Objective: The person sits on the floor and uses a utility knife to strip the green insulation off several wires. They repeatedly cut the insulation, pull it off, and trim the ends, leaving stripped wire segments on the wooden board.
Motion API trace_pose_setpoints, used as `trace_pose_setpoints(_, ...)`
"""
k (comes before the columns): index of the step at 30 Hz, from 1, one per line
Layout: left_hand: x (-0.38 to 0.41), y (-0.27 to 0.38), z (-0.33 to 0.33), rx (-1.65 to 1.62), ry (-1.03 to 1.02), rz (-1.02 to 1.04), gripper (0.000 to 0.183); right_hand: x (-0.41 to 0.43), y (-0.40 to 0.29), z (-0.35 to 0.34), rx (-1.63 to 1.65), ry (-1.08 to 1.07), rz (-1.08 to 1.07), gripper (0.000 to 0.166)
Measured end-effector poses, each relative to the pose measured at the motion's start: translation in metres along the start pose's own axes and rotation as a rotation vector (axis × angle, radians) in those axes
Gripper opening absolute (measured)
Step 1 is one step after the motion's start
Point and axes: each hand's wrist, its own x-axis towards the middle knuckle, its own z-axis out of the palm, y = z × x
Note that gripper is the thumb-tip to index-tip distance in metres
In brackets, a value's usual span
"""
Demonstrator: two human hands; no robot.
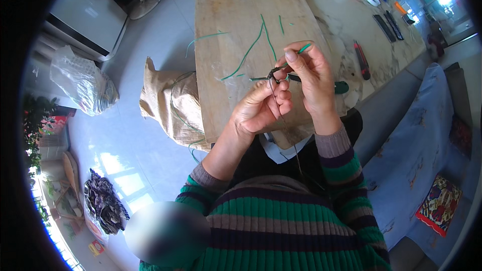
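Note:
Over a wooden board (226,3), my left hand (261,107) pinches a small dark knotted piece (272,73) between thumb and fingers. From it a thin brown cord (282,118) hangs down toward my lap. Close on the right, my right hand (314,75) grips a dark strand leading to the knot, and a green end (304,48) sticks out above its fingers. Whether both are one strand is hidden by the fingers. Lengths of green cord (246,57) lie on the board. Partly behind my right hand is a black and green tool (341,87).
The board rests on a marble-patterned table (335,15). A red and black utility knife (362,60) lies to its right, with dark flat strips (385,28) beyond. A woven sack (173,109) stands against the left side. A patterned cushion (439,206) is at the lower right.

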Motion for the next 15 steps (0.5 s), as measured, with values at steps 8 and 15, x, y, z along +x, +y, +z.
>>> trace_pose_setpoints(8,-0.013,0.020,0.002,0.477,0.291,0.097,0.021,0.004,0.001,-0.005,-0.133,0.086,0.010,0.012)
trace_pose_setpoints(15,-0.026,0.033,0.030,1.247,0.535,0.681,0.013,0.001,0.000,-0.006,-0.224,0.058,0.016,0.015)
